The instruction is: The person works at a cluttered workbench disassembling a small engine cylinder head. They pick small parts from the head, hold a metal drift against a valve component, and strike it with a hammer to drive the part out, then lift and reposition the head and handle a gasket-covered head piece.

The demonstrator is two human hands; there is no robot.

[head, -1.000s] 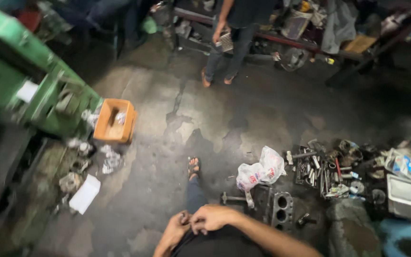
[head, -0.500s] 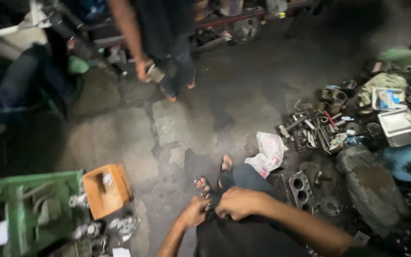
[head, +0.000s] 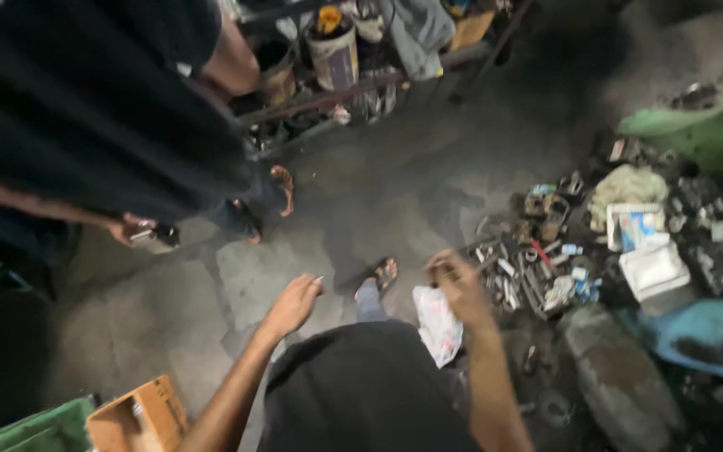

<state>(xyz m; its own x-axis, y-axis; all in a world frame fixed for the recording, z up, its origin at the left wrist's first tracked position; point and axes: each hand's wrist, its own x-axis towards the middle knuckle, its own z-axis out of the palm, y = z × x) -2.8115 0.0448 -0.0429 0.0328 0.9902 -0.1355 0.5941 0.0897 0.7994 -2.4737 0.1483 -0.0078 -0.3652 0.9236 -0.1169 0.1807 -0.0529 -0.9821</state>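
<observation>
The left hand (head: 293,303) pinches a small pale bit (head: 320,279) at its fingertips. The right hand (head: 455,276) is curled shut, but what it holds is too blurry to tell. The white bag (head: 438,322) lies just below it, much nearer that hand.

arms bare, no sleeves showing | dark top – black | blue trouser leg (head: 370,300) | sandal (head: 386,273) – open-toed

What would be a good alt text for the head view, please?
Seen from above, a seated person's left hand and right hand are raised apart, each pinching something small, over a stained concrete floor. Metal parts lie right; another person stands left.
</observation>
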